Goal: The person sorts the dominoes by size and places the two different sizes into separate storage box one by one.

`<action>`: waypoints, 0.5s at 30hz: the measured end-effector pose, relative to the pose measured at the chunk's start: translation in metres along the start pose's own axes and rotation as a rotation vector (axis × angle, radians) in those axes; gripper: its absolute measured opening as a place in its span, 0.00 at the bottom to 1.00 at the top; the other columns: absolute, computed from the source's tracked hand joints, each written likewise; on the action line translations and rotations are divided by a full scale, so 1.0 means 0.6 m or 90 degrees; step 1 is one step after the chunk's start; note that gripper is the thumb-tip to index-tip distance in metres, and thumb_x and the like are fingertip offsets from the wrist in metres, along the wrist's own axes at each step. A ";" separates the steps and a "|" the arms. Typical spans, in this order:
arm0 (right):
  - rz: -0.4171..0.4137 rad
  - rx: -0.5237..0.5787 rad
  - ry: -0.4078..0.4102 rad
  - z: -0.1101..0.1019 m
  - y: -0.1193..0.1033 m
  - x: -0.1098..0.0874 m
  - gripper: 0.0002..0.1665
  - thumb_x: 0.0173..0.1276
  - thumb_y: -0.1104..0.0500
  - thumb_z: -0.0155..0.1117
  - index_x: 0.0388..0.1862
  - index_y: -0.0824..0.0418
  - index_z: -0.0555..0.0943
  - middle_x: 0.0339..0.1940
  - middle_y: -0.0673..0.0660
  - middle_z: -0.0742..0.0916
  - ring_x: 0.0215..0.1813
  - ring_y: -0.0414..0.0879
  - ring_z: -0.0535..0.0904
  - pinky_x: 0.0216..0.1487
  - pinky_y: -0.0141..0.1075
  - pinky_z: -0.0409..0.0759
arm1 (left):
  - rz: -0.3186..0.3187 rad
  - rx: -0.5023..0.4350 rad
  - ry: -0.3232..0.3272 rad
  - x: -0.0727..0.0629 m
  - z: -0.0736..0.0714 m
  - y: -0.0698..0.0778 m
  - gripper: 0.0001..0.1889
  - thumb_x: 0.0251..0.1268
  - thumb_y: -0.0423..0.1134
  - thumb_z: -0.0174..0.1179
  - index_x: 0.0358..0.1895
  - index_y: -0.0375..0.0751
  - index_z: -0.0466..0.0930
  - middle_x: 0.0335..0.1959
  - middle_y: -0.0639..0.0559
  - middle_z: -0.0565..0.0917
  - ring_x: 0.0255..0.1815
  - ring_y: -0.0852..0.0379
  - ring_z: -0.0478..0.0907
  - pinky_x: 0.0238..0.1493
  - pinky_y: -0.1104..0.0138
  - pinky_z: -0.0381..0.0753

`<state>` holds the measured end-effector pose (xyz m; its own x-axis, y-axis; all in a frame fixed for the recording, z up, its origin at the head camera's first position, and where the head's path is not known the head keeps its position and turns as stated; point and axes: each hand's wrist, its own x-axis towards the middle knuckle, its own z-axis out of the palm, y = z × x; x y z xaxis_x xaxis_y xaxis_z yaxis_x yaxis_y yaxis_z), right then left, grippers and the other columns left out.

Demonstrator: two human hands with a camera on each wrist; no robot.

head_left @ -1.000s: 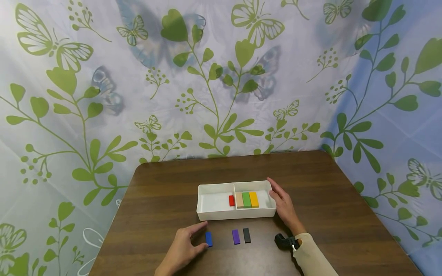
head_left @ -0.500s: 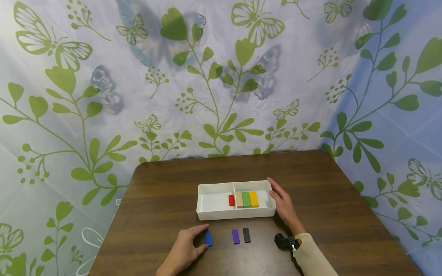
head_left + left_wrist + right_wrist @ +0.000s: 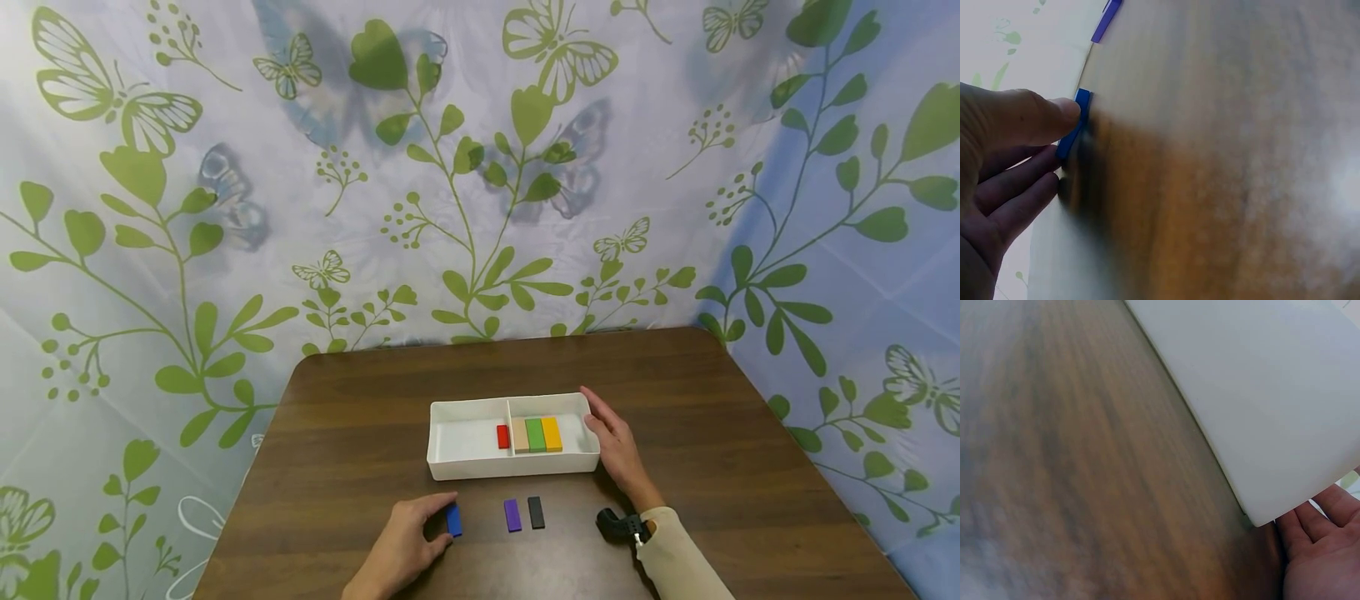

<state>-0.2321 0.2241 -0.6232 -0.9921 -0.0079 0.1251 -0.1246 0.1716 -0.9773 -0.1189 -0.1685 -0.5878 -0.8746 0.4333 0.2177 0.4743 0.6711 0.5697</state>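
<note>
My left hand pinches a blue block lengthwise between thumb and fingertips; it appears to be still on the table. In the left wrist view the thumb covers part of the blue block. A purple block and a black block lie to the right. Behind them stands a white divided box. My right hand holds its right end, thumb at the rim and fingers along the outside. In the right wrist view the thumb is hidden.
The box's left compartment has a red block by the divider. Its right one holds a beige block, a green block and a yellow block side by side. A patterned curtain hangs behind the brown table.
My left hand has moved slightly right and closed its fingertips onto the ends of the blue block. The right hand and the box have stayed in place.
</note>
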 end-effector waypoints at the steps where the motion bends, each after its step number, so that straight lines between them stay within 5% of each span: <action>1: 0.000 0.000 0.000 0.000 0.000 0.000 0.31 0.91 0.56 0.50 0.88 0.50 0.67 0.91 0.55 0.67 0.91 0.61 0.57 0.89 0.67 0.52 | -0.001 -0.001 -0.001 0.000 0.000 0.000 0.29 0.57 0.28 0.81 0.64 0.34 0.87 0.60 0.45 0.92 0.59 0.48 0.91 0.60 0.54 0.91; 15: 0.003 -0.005 -0.001 0.000 -0.004 0.000 0.31 0.91 0.57 0.49 0.89 0.50 0.66 0.91 0.57 0.66 0.91 0.61 0.58 0.88 0.66 0.53 | 0.003 0.001 -0.008 0.003 0.000 -0.002 0.27 0.59 0.28 0.80 0.64 0.36 0.87 0.60 0.45 0.92 0.59 0.47 0.91 0.59 0.54 0.91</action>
<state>-0.2317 0.2236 -0.6208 -0.9927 -0.0086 0.1199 -0.1195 0.1800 -0.9764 -0.1213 -0.1686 -0.5880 -0.8710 0.4437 0.2108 0.4787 0.6702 0.5672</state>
